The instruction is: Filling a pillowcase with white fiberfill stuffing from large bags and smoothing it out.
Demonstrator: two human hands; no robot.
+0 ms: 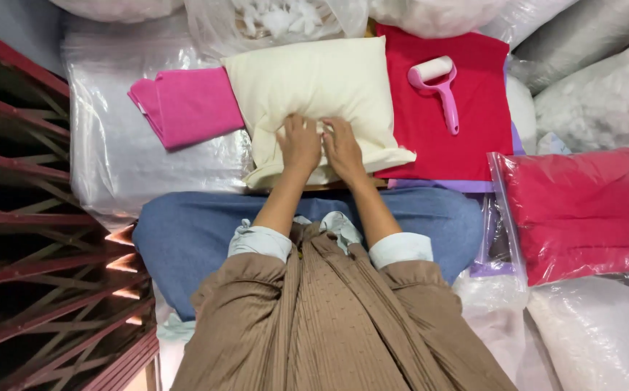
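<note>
While the person sits cross-legged among clear plastic bags of white stuffing, one cream pillow (321, 101) lies just beyond the knees, and both hands press flat on its near half: the left hand (299, 144) and the right hand (342, 147) side by side, nearly touching, fingers spread, gripping nothing. One folded pink cloth (187, 106) lies left of the pillow; one red cloth (459, 134) right of it carries one pink lint roller (439, 85). One bagged red cushion (582, 210) sits far right.

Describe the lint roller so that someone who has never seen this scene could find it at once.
Start at the cream pillow under both hands. To its right lies a flat red cloth; the lint roller rests on its upper part. It is the only rigid tool there: a pink plastic handle with a white roll at its top.
</note>
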